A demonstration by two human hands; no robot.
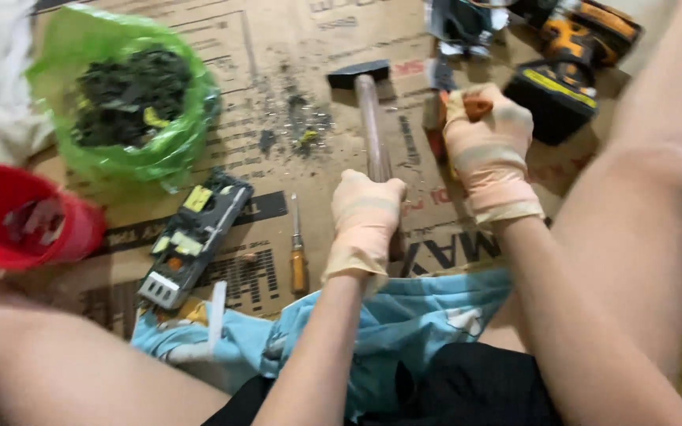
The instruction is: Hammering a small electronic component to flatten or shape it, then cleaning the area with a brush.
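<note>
The left hand (366, 217) has its fingers closed around the hammer (369, 110) handle, while the right hand (489, 150) grips an orange-handled tool (477, 106) beside the hammer head.

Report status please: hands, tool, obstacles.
Left hand shut on hammer handle. Right hand shut on orange-handled tool. Screwdriver, circuit board lie beside.

**Count of things on the cardboard**

One hammer (372, 118). One screwdriver (298, 251). One circuit board (192, 239). One green bag (132, 99) of dark scraps. One red bucket (21, 214). One yellow-and-black drill (574, 63). One orange-handled tool (475, 106). Two gloved hands: left (366, 217), right (489, 146).
</note>
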